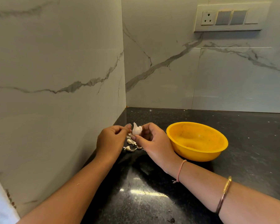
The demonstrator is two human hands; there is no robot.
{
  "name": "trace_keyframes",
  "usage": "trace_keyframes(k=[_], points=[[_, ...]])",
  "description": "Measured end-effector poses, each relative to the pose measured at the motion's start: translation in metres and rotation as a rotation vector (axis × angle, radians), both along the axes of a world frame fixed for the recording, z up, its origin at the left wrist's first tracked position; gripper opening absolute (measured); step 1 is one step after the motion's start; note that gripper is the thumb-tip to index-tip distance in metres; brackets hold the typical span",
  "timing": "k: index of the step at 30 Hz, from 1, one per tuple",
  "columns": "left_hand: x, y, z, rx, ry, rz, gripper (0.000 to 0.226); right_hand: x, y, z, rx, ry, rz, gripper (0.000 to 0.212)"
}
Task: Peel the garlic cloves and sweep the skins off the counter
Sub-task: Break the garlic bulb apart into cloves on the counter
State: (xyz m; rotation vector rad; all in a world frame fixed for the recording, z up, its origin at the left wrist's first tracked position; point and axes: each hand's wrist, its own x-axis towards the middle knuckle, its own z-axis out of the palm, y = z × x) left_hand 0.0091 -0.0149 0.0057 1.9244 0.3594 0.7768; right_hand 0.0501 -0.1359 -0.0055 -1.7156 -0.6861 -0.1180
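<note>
The right hand (pixel 152 141) holds one garlic clove (pixel 136 129) just left of the yellow bowl (pixel 200 155), raised above the dark counter (pixel 249 143). The thumb and forefinger are curled and pinch the lower part of the clove. The remaining fingers are bent in behind it. The clove stands roughly upright, with a flap of white skin projecting from its top.

The left hand (pixel 110 139) is further left of the bowl, on the far side of the clove from it. Its fingers are curled toward the palm, and the tips of the thumb and forefinger reach the clove's left edge. The head view does not show whether these tips pinch the loose skin or only come close to it.

A small heap of garlic pieces (pixel 129 145) lies on the counter left of the bowl, below the held clove and between the two hands. It consists of pale cloves and curled skins, which cannot be told apart reliably at this size.

The bowl stands upright on the counter. Its left rim is near the right hand's knuckles, with no visible contact.

A thin thread band (pixel 180 170) circles the right wrist, in front of the bowl. A metal bangle (pixel 224 193) sits on the right forearm, nearer the camera than the bowl. A switch plate (pixel 229 17) is mounted on the marble-patterned wall (pixel 168 81), high above the bowl.
</note>
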Motion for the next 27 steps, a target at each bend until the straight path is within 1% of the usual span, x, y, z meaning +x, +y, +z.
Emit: trace_keyframes(k=[2, 5, 7, 9, 10, 12, 14, 17, 19, 23, 27], points=[[-0.002, -0.003, 0.004, -0.077, -0.022, -0.026, 0.029, 0.000, 0.000, 0.000, -0.002, -0.001, -0.006, 0.024], [-0.007, -0.011, 0.009, -0.300, -0.033, -0.252, 0.030, 0.001, 0.000, 0.000, -0.011, -0.016, -0.010, 0.022], [-0.009, -0.014, 0.007, -0.302, -0.005, -0.349, 0.027, 0.001, -0.001, -0.001, -0.042, -0.062, -0.043, 0.015], [-0.008, -0.013, 0.005, -0.305, 0.003, -0.353, 0.019, 0.001, -0.001, -0.001, -0.094, -0.133, -0.093, 0.006], [-0.007, -0.011, 0.004, -0.348, 0.001, -0.355, 0.017, 0.001, -0.001, -0.001, -0.117, -0.163, -0.115, 0.005], [-0.007, -0.009, 0.005, -0.454, -0.001, -0.377, 0.020, 0.001, 0.000, -0.001, -0.146, -0.200, -0.142, 0.013], [-0.007, -0.009, 0.005, -0.504, 0.004, -0.382, 0.025, 0.001, 0.000, -0.001, -0.169, -0.216, -0.148, 0.017], [-0.007, -0.009, 0.005, -0.501, 0.013, -0.360, 0.035, 0.003, 0.000, -0.002, -0.187, -0.200, -0.137, 0.017], [-0.006, -0.008, 0.005, -0.496, 0.020, -0.336, 0.036, 0.003, -0.001, -0.002, -0.194, -0.184, -0.132, 0.017], [-0.006, -0.008, 0.003, -0.488, 0.006, -0.293, 0.019, 0.004, -0.001, -0.002, -0.201, -0.159, -0.143, 0.018], [-0.005, -0.007, 0.002, -0.522, -0.016, -0.292, 0.017, 0.005, -0.001, -0.002, -0.149, -0.060, -0.107, 0.008]])
